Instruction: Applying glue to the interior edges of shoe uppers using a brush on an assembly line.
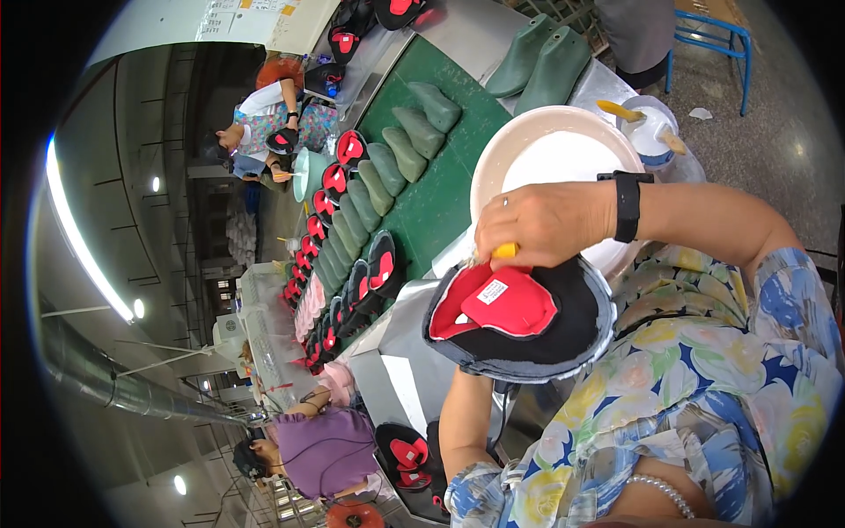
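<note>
A black shoe upper with a red lining and a white label is held up in front of my chest, its opening toward me. My right hand, with a black band on the wrist, is closed at the upper's edge around a small yellow-handled tool, which looks like a brush; its working end is hidden. From below, my left forearm reaches behind the upper and supports it; that hand's fingers are hidden. Just beyond my right hand stands a wide pale basin of white liquid.
A small tub with brushes stands by the basin, near two tall green shoe lasts. Rows of green lasts and red-lined uppers lie along the green bench. Two co-workers are at the left. A blue stool stands behind.
</note>
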